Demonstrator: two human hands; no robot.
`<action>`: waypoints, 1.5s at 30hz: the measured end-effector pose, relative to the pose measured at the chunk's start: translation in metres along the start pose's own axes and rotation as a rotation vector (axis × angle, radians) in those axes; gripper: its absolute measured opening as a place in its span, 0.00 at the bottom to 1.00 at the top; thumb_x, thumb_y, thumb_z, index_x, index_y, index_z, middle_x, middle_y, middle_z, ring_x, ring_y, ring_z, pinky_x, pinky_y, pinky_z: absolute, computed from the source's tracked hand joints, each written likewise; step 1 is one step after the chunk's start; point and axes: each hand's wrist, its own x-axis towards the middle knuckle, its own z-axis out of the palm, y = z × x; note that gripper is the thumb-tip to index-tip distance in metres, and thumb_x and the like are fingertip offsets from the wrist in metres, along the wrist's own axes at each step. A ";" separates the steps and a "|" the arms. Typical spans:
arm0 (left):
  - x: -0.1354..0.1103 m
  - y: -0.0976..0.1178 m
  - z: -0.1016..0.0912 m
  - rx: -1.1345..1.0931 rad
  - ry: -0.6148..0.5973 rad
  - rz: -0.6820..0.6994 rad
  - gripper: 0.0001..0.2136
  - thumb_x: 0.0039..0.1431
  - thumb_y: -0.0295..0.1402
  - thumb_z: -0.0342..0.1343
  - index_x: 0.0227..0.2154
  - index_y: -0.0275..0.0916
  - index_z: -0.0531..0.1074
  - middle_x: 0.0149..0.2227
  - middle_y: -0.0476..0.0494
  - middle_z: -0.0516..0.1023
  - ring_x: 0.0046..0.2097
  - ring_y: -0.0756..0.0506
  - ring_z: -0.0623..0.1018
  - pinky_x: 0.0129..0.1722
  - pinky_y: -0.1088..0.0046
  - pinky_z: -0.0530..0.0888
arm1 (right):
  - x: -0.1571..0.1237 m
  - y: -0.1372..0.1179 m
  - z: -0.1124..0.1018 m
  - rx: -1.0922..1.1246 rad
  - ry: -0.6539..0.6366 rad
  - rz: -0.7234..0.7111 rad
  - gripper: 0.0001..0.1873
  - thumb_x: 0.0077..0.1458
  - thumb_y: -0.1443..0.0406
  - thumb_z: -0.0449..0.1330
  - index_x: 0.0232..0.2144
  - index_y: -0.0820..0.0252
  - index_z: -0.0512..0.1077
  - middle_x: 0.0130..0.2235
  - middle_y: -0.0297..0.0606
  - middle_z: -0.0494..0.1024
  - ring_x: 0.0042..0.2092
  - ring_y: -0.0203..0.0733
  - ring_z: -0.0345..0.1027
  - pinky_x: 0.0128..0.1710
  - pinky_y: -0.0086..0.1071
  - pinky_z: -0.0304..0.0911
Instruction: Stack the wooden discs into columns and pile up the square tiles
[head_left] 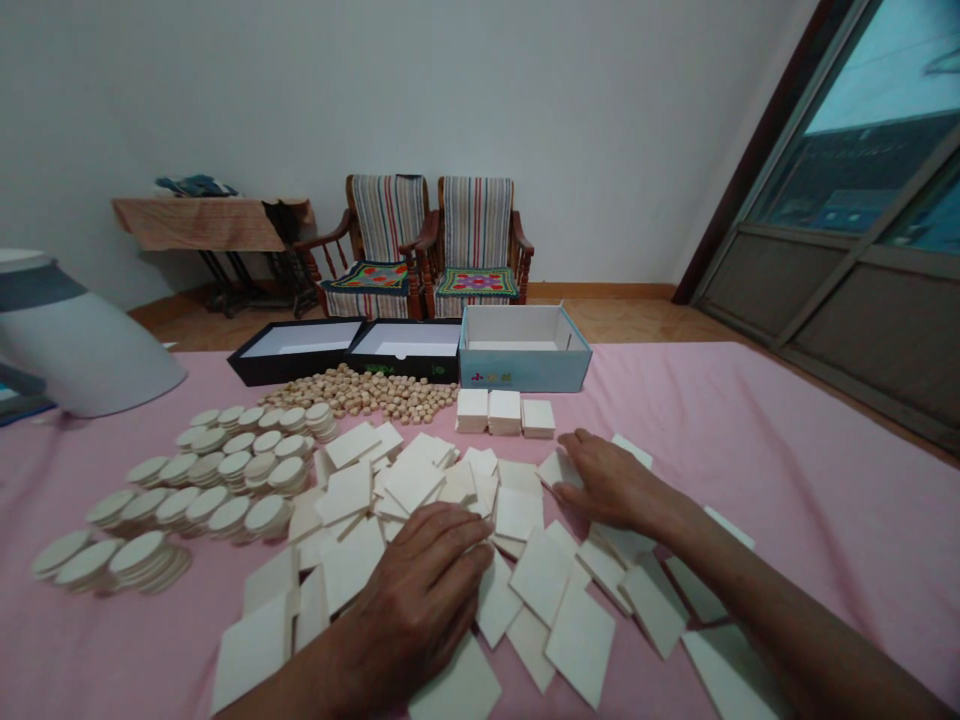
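Thin square pale wooden tiles lie in a loose, overlapping heap in front of me. My left hand rests low over the near side of this heap, fingers curled together; whatever is under them is hidden. Further right, my right hand reaches to the heap's far right edge. Its thumb and fingers grip a square wooden tile by the side. Just beyond stand three neat stacks of square tiles in a row.
Stacks of round wooden discs fill the left. Behind are small wooden beads, two black boxes and a light blue box. A white jug stands far left on the pink cloth.
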 end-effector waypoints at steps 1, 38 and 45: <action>0.000 0.000 0.000 0.001 0.002 -0.003 0.11 0.56 0.21 0.51 0.41 0.32 0.72 0.41 0.36 0.77 0.46 0.43 0.74 0.49 0.62 0.73 | 0.001 0.004 -0.001 0.032 0.008 -0.038 0.21 0.48 0.65 0.57 0.46 0.66 0.67 0.45 0.53 0.70 0.46 0.52 0.65 0.45 0.41 0.59; 0.002 0.001 0.001 -0.006 0.016 0.003 0.11 0.57 0.21 0.49 0.41 0.32 0.72 0.39 0.38 0.77 0.45 0.45 0.74 0.48 0.64 0.73 | 0.043 0.019 -0.020 0.398 0.108 -0.318 0.12 0.51 0.66 0.57 0.39 0.61 0.73 0.38 0.41 0.77 0.38 0.41 0.69 0.39 0.34 0.63; 0.000 0.000 0.003 -0.004 0.015 0.004 0.10 0.56 0.20 0.51 0.40 0.32 0.72 0.40 0.37 0.77 0.45 0.44 0.74 0.49 0.62 0.73 | 0.031 -0.018 0.016 0.368 0.125 -0.309 0.21 0.50 0.67 0.59 0.48 0.63 0.69 0.49 0.49 0.73 0.50 0.47 0.66 0.50 0.42 0.60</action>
